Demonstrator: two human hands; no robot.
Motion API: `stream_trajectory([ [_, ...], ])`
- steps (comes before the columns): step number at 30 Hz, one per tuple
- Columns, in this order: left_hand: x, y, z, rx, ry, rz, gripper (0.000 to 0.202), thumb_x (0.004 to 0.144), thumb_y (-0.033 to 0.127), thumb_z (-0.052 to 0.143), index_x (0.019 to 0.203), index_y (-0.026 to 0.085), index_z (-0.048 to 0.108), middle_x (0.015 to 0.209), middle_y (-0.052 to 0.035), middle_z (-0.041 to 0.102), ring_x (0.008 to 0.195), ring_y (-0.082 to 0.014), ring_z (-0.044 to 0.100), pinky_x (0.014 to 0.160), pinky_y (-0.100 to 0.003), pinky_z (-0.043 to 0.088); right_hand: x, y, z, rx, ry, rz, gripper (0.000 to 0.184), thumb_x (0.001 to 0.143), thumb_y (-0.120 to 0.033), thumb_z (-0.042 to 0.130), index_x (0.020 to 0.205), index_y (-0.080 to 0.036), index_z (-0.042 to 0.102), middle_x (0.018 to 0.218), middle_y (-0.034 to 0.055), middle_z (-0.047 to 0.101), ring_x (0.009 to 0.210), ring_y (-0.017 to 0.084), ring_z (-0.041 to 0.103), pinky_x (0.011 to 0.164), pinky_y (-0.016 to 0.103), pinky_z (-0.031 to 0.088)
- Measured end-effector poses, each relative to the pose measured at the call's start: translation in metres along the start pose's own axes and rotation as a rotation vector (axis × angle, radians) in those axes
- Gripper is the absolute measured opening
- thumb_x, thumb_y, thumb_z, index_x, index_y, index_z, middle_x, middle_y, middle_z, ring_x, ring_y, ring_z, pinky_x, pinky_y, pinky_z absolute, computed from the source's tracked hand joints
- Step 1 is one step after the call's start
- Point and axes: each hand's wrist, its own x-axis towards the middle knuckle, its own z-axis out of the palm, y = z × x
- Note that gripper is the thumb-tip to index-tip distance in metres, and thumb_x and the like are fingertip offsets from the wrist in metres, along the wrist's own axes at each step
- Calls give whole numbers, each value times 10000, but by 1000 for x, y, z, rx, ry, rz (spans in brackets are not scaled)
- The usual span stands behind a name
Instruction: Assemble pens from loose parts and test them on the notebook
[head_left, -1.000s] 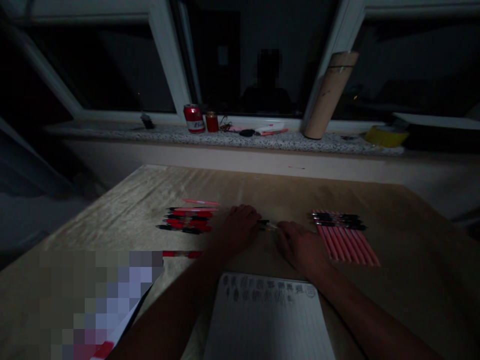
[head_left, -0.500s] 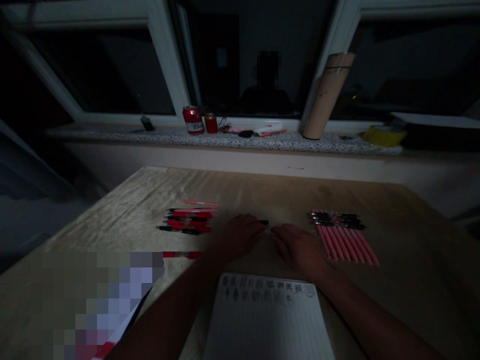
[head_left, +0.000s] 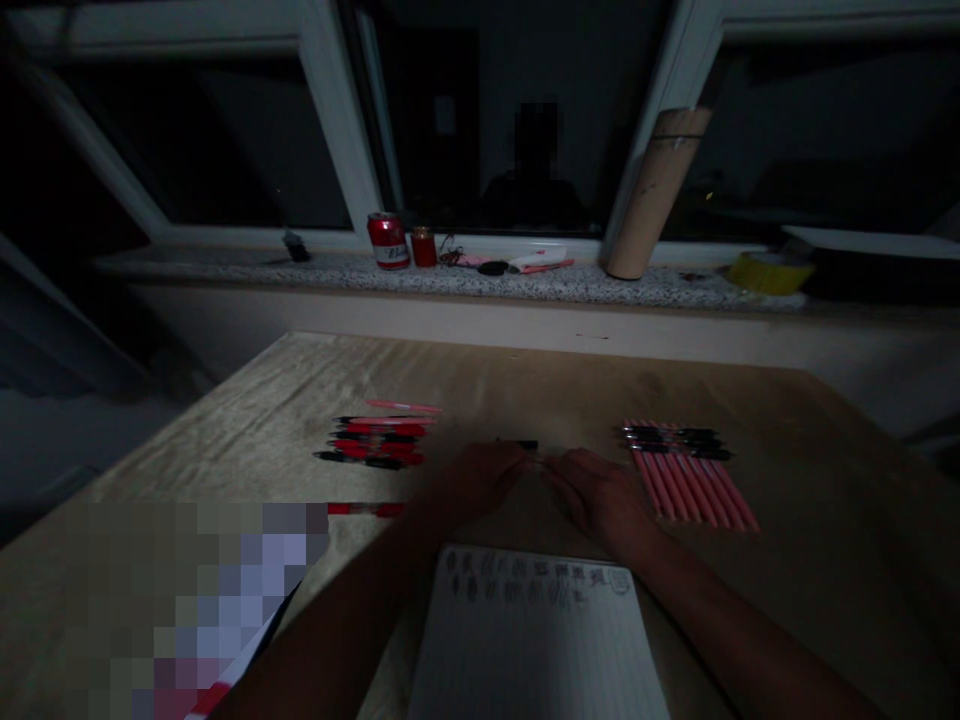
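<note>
My left hand (head_left: 472, 483) and my right hand (head_left: 600, 497) meet at the middle of a wooden table (head_left: 525, 390), fingers curled and pinched together on a thin pen (head_left: 537, 460) held between them. A small black pen part (head_left: 525, 444) lies on the table just beyond the fingertips. A lined notepad (head_left: 536, 640) with scribbles along its top lies right in front of my wrists. The light is dim and fine detail is hard to see.
A group of red and black pens (head_left: 375, 440) lies at the left, with a single red pen (head_left: 365, 509) nearer me. Pink pens (head_left: 694, 480) with black ones across their tops lie at the right. The windowsill holds a red can (head_left: 388, 240), a cardboard tube (head_left: 656, 195) and yellow tape (head_left: 765, 272).
Both hands have drawn back a little towards me and closed in on each other. The black part that was at my left fingertips now lies clear on the table.
</note>
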Motion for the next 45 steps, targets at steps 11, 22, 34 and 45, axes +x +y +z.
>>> stream_trajectory([
  [11,1,6,0,-160,46,-74,424,936,362,274,746,144,585,646,-14,586,593,-119,526,583,-239,342,0,-4,-7,21,47,-54,248,909,-273,435,1014,-181,639,837,72,644,785,175,582,670,282,461],
  [22,0,3,2,-173,113,-128,314,918,361,332,806,154,539,709,-8,579,654,-119,523,617,-233,364,0,-1,-2,15,66,-52,244,904,-273,448,1040,-171,622,853,73,643,795,186,576,689,299,468],
  [34,-2,7,-3,-217,106,-132,260,874,376,414,822,156,542,667,18,551,619,-107,494,571,-219,329,0,-2,-1,4,103,-40,237,897,-277,458,1029,-175,626,859,74,643,805,186,578,694,302,469],
  [45,-1,4,1,-285,108,-177,405,911,404,316,697,145,542,609,12,530,591,-108,491,573,-230,325,0,-3,0,5,86,-32,237,899,-276,456,1020,-166,627,860,77,640,806,184,581,707,303,471],
])
